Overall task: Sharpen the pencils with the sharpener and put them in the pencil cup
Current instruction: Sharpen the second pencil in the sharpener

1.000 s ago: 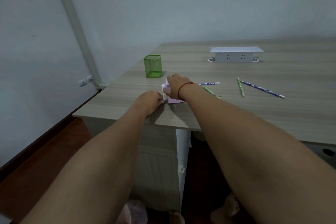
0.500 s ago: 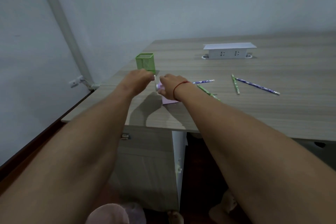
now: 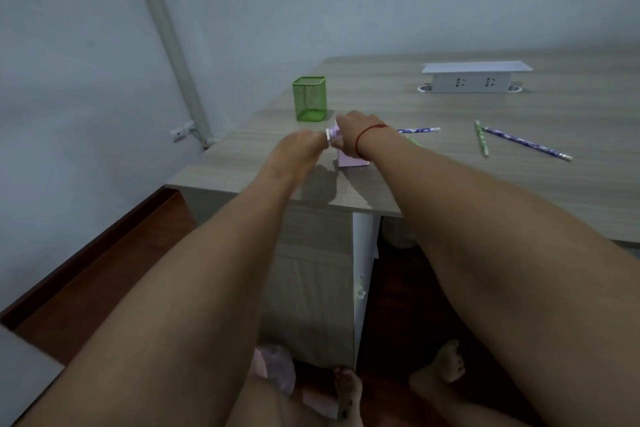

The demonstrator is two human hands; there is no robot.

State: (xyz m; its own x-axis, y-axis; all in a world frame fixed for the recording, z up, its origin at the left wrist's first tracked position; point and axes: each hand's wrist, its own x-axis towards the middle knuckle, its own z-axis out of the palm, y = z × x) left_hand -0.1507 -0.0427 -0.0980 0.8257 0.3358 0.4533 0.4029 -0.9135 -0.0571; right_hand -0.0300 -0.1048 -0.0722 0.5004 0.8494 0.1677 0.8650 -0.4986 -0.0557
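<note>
A pink sharpener (image 3: 350, 160) stands near the desk's left front corner. My right hand (image 3: 350, 130), with a red string at the wrist, is clamped over its top. My left hand (image 3: 298, 149) is closed at the white crank (image 3: 327, 137) on the sharpener's left side. The green mesh pencil cup (image 3: 309, 99) stands just behind, with nothing visible inside. A purple pencil (image 3: 418, 130) and a green pencil (image 3: 414, 141) lie partly hidden behind my right forearm. Further right lie another green pencil (image 3: 481, 139) and a blue-purple pencil (image 3: 526, 144).
A white power socket box (image 3: 476, 78) sits at the back of the wooden desk (image 3: 485, 191). A pipe (image 3: 166, 28) runs down the wall at left, with a small wall fitting (image 3: 181, 132) beside it. The desk edge is close to the sharpener. Bare feet show on the floor below.
My left hand has come down from beside the cup back to the sharpener's left side, a circling movement at the crank. My right hand has stayed on the sharpener.
</note>
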